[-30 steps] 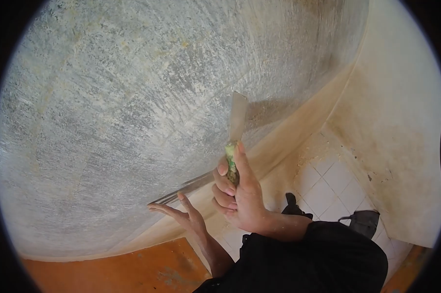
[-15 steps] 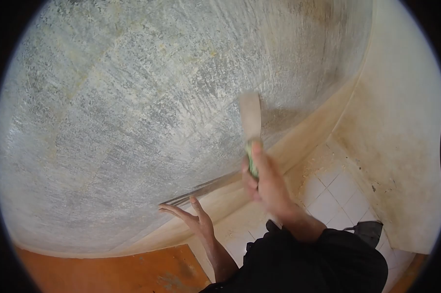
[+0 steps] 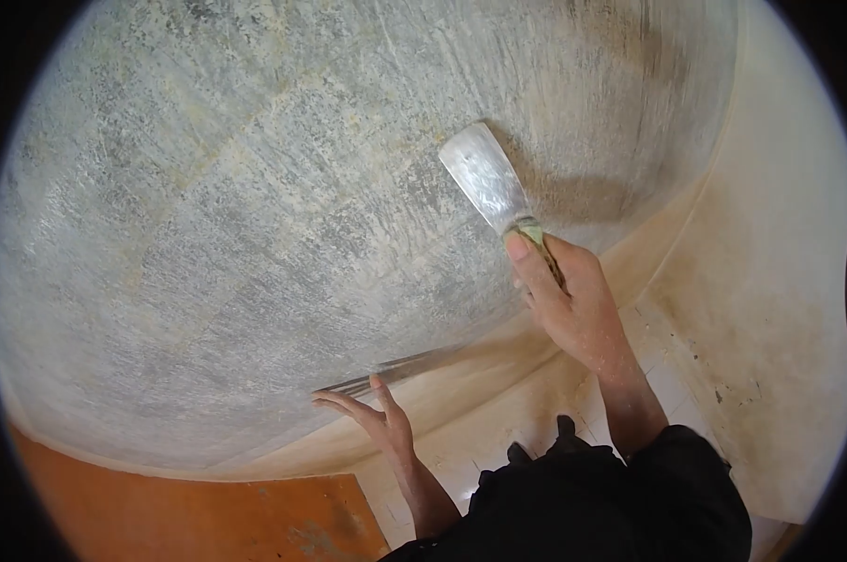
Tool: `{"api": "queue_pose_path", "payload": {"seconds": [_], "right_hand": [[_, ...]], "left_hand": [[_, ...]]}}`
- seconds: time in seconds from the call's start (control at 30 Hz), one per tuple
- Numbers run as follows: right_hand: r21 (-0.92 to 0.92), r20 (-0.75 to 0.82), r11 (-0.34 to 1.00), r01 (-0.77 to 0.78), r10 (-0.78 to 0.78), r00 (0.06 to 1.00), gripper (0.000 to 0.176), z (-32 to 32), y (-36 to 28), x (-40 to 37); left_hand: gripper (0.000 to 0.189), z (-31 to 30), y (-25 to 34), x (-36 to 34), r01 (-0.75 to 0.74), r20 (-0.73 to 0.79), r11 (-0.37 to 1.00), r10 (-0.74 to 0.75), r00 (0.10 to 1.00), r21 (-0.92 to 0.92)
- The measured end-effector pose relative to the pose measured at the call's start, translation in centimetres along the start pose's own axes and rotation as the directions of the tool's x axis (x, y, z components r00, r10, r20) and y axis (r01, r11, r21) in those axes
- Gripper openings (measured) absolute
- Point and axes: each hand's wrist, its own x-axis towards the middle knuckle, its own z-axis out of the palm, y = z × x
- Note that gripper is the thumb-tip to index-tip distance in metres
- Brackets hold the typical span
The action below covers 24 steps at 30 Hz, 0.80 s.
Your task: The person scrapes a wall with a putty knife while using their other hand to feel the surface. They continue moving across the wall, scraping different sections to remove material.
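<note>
My right hand (image 3: 578,314) is wrapped round the green handle of a putty knife (image 3: 485,176), the thumb pressed along the handle near the blade. Its broad metal blade tilts up and to the left, its tip right at the rough grey wall (image 3: 283,234). Patchy whitish and yellowish marks cover that surface. Lower down, my left hand (image 3: 386,426) is open, thumb and fingers apart, with the fingertips at the wall beside dark streaks. It holds nothing.
A pale wall (image 3: 780,281) meets the grey one in a corner at the right. White floor tiles (image 3: 667,398) with scattered crumbs lie below. An orange panel (image 3: 199,515) with worn spots is at the lower left.
My right hand has moved up and to the right with the putty knife, whose blade now leans left instead of standing nearly upright. My left hand stays at the same place on the wall.
</note>
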Motion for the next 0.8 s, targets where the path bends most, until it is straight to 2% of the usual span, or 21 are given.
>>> {"api": "queue_pose_path", "payload": {"seconds": [0.03,0.2,0.3,0.37,0.47,0.7,0.8], "right_hand": [[-0.069,-0.027,0.995,0.068,-0.070,0.997,0.037,-0.1,-0.1,0.2],[-0.109,0.008,0.994,0.029,-0.029,1.000,0.035,-0.9,-3.2,1.2],[-0.165,-0.009,0.981,0.103,-0.106,0.994,0.034,-1.0,-3.8,1.1],[-0.145,-0.011,0.988,0.046,-0.048,0.999,0.034,-1.2,-3.3,1.3],[-0.181,-0.020,0.979,0.089,-0.094,0.995,0.033,-0.7,-4.9,1.5],[-0.210,-0.038,0.976,0.048,-0.057,0.998,0.032,-1.6,-3.9,0.8],[-0.293,-0.016,0.954,0.061,-0.069,0.998,0.033,-1.8,-4.5,0.6]], "left_hand": [[0.089,0.1,0.1,0.1,0.017,-0.008,1.000,-0.017,1.000,-0.008],[0.088,0.2,0.1,0.0,0.031,-0.029,0.999,-0.031,0.999,-0.009],[0.089,-0.2,0.6,0.0,0.047,-0.029,0.998,-0.049,0.998,-0.039],[0.091,0.1,0.7,0.2,0.067,-0.043,0.994,-0.071,0.997,-0.086],[0.090,-0.1,0.5,-0.2,0.041,-0.045,0.996,-0.044,0.998,-0.073],[0.087,-0.7,0.4,-0.4,0.035,-0.033,0.995,-0.038,0.999,-0.091],[0.086,-0.9,0.8,0.0,0.031,-0.031,0.996,-0.034,0.999,-0.089]]}}
